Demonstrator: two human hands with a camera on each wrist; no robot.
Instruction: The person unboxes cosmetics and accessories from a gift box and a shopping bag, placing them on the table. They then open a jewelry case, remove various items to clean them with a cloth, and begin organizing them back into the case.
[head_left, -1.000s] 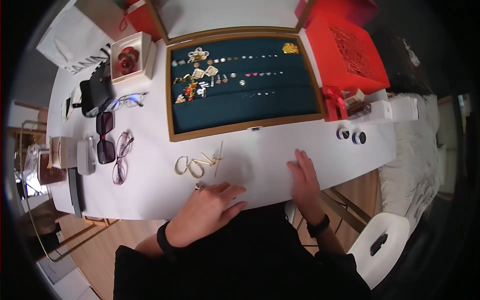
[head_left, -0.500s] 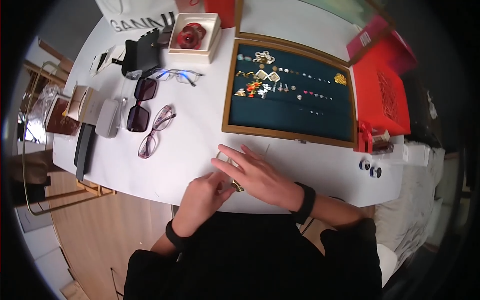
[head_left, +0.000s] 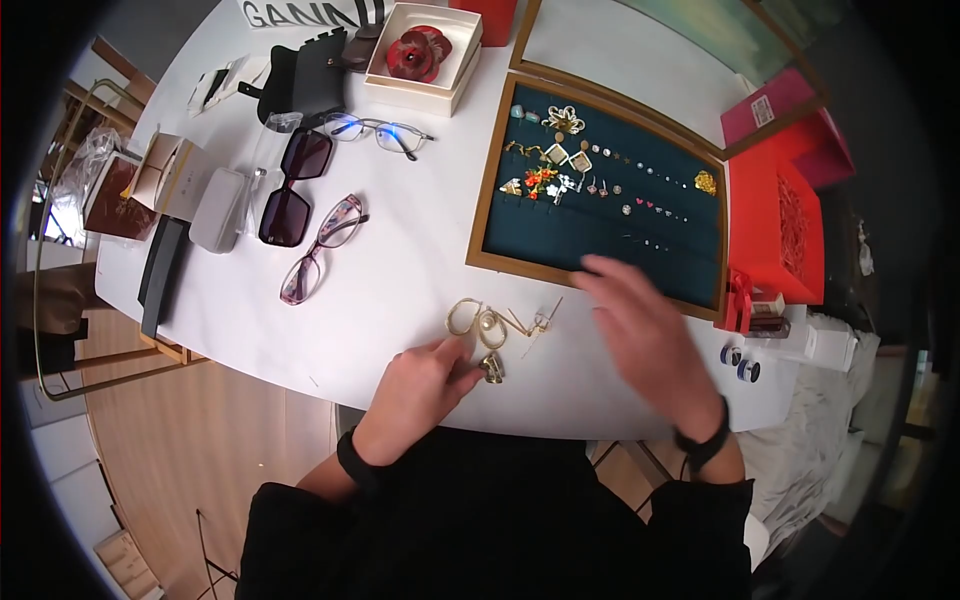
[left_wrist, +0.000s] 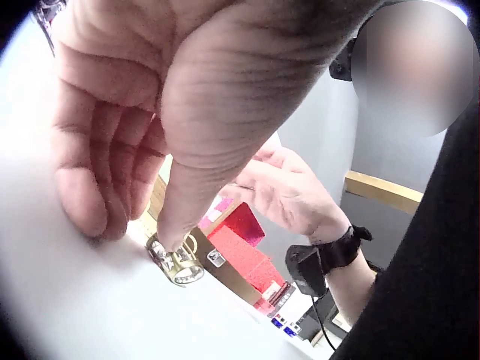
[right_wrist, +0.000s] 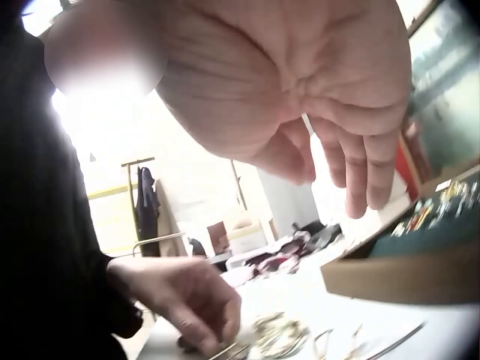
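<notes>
My left hand (head_left: 418, 388) is low over the table near its front edge, thumb and forefinger pinching a gold jewelry piece (head_left: 492, 367). In the left wrist view the thumb tip lies against this shiny, band-like piece (left_wrist: 180, 264). Just beyond it lie gold hoops (head_left: 463, 316) and a thin gold stick-like ornament (head_left: 541, 322). My right hand (head_left: 648, 345) is raised, empty and slightly blurred, fingers extended toward the front edge of a wooden jewelry case (head_left: 590, 283). Rows of earrings (head_left: 540, 182) and a gold flower-like piece (head_left: 705, 182) sit on its dark green lining.
The case's glass lid (head_left: 680, 50) stands raised at the back. To the left are sunglasses (head_left: 285, 216), patterned glasses (head_left: 322, 250), clear glasses (head_left: 380, 130) and a box with a red flower (head_left: 418, 55). A red box (head_left: 780, 220) and small jars (head_left: 748, 371) stand right.
My right hand crossed over beside the left among the gold pieces, then drew back rightward and uncovered them. The left hand stays by the gold piece. The head view has turned left.
</notes>
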